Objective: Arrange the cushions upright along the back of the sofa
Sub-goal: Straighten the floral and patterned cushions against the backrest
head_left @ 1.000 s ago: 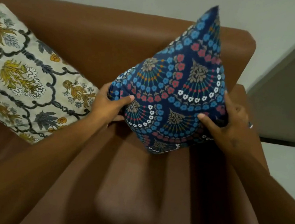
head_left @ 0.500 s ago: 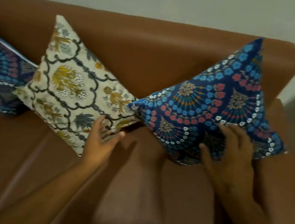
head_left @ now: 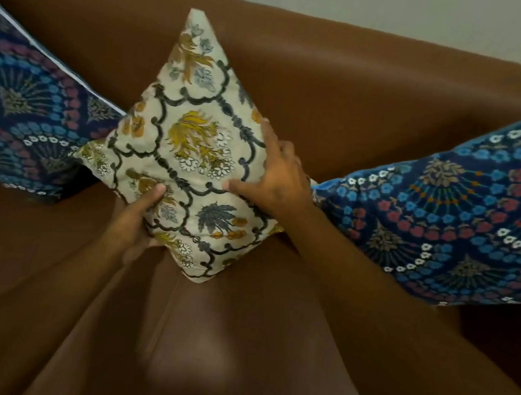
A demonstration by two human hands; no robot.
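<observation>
Only a wall (head_left: 404, 9) is in view apart from the task's things. It lies well beyond both the left hand (head_left: 132, 225) and the right hand (head_left: 278, 173), above them at the top of the picture and touching neither. It shows as a narrow wedge: thinnest far out past the left hand, where it almost runs out at the picture's edge, and broadest out past the right hand. Its lower limit slants downward toward the right-hand side. The surface is plain, pale grey-white and matt, a shade cooler toward the right-hand end.
</observation>
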